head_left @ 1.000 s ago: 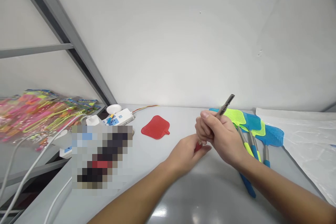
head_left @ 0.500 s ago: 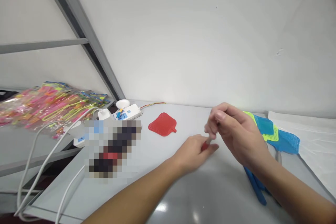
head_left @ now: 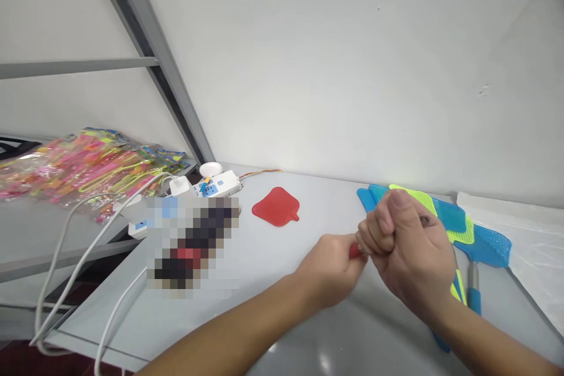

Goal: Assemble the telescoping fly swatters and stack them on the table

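Note:
My left hand (head_left: 330, 270) is wrapped round a red fly swatter handle (head_left: 355, 251), whose end shows between the two hands. Close against it, my right hand (head_left: 408, 247) is closed in a fist on the same handle's metal rod; a dark metal tip (head_left: 425, 221) pokes out past the thumb. Most of the rod is hidden by the fingers. Apart from both hands, a red fly swatter head (head_left: 277, 207) lies flat on the table with its short socket pointing right. Behind and beyond the right hand are several overlapping swatters, among them a blue one (head_left: 489, 245) and a yellow-green one (head_left: 463, 236).
White power strips (head_left: 222, 184) with plugs and cables (head_left: 94, 241) run along the table's left side. A pixelated dark object (head_left: 194, 244) lies near them. Packaged colourful items (head_left: 101, 170) fill a shelf at left. White sheeting (head_left: 529, 232) lies at right, below the wall.
My right hand has closed into a fist round the rod and come up against my left hand. The view has shifted slightly, showing more of the swatters at right.

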Demonstrator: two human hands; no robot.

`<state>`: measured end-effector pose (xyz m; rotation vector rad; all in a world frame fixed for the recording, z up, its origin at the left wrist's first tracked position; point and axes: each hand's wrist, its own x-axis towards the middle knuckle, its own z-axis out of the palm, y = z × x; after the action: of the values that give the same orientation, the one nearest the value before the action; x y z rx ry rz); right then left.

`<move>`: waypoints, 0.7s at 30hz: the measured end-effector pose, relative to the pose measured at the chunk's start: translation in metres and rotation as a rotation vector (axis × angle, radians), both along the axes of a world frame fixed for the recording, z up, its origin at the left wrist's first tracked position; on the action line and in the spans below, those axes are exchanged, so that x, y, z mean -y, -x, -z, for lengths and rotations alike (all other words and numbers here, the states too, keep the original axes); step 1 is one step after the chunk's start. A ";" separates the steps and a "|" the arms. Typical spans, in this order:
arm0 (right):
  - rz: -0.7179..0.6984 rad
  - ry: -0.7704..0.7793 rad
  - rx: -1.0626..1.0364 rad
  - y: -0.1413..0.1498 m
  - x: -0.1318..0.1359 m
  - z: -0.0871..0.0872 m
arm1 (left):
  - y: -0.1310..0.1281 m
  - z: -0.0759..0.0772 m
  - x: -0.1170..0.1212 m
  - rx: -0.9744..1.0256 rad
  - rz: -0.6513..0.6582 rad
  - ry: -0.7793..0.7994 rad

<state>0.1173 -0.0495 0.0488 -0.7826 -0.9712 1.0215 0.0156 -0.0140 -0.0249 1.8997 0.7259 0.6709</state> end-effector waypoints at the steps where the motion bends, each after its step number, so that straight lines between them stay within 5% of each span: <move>1: 0.001 -0.001 -0.004 0.001 0.001 -0.001 | 0.001 -0.002 0.000 -0.008 0.000 -0.006; 10: 0.001 -0.019 0.007 -0.002 0.010 0.007 | 0.003 -0.008 -0.001 -0.047 0.013 -0.075; 15: -0.058 0.044 0.187 -0.012 -0.005 0.021 | -0.001 0.001 0.006 0.019 -0.051 0.144; 21: -0.103 0.001 0.321 -0.041 -0.035 0.006 | 0.001 0.000 0.006 0.300 -0.197 0.337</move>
<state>0.1580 -0.0142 0.0431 -0.9228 -1.2965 1.0016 0.0148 -0.0196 -0.0250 1.3960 0.7819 0.8757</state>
